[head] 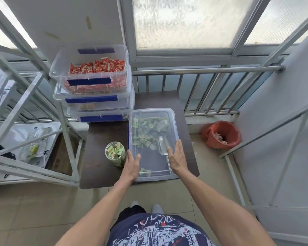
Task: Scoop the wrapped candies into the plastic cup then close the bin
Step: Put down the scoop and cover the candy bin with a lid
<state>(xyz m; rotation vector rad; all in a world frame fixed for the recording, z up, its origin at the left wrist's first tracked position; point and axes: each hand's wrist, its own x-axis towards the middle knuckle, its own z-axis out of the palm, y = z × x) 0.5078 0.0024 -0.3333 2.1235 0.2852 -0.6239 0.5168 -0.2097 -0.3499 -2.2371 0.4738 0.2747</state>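
- Both hands, left hand [132,163] and right hand [177,157], lie flat and open-palmed on the lid [152,118] of the bin [155,176].
- Plastic cup [115,153], left of the bin, holds wrapped candies [114,150]; closing step in hand.
- Next move, by judgement: press the lid edges until seated.

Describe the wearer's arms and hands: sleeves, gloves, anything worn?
Both forearms are bare up to the frame edge, with no sleeves in view. Left hand and right hand are bare too: no gloves, and no rings, watch or bands that I can see. Below the arms, a dark navy shirt with a white and red print shows.
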